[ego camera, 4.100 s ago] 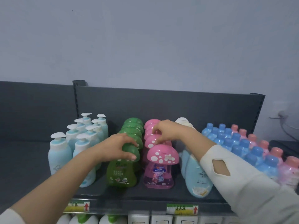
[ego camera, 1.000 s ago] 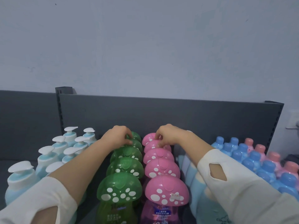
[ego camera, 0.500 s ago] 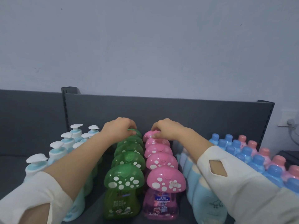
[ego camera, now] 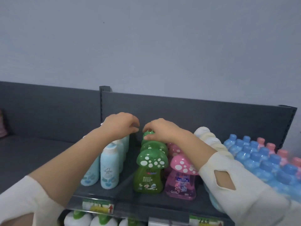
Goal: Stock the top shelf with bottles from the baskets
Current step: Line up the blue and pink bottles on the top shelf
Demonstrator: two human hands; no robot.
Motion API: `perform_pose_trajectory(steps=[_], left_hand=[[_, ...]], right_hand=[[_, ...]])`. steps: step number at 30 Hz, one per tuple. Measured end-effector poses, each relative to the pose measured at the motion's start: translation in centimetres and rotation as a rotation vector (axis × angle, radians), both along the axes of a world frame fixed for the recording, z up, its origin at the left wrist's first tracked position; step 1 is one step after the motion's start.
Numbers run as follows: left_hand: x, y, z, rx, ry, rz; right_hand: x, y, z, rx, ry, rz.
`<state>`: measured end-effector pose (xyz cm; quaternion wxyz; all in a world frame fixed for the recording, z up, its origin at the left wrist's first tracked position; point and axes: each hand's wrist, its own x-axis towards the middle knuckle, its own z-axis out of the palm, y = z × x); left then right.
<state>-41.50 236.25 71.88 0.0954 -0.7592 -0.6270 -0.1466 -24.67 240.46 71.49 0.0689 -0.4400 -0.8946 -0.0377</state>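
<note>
On the top shelf [ego camera: 101,192], the row of green mushroom-capped bottles [ego camera: 149,160] runs front to back. The right hand [ego camera: 162,130] reaches to the back of that row, fingers and thumb curled around the cap of the rearmost green bottle [ego camera: 147,133]. Just left of the row, the left hand [ego camera: 119,126] arches over the pale blue pump bottles [ego camera: 108,168]; its fingers curl downward, but whether they grip one cannot be told. Pink mushroom bottles [ego camera: 180,181] stand immediately right of the row.
</note>
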Motion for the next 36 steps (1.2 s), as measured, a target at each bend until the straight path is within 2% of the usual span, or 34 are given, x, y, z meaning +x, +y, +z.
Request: perform_pose_trajectory(steps=[12, 20, 27, 36], left_hand=[[-5.0, -7.9, -1.9, 0.044, -0.159, 0.225], [-7.4, -9.1, -3.5, 0.049, -0.197, 0.306], [-10.0, -6.7, -5.0, -0.105, -0.269, 0.282], [-11.6, -3.7, -6.6, -0.139, -0.373, 0.152]], right_hand=[[-3.1, -4.0, -0.7, -0.002, 0.065, 0.146], [-5.7, -5.2, -1.0, -0.042, 0.085, 0.150], [-9.8, -4.2, -2.4, -0.073, 0.064, 0.076], [-12.5, -3.9, -3.4, -0.146, 0.068, -0.023]])
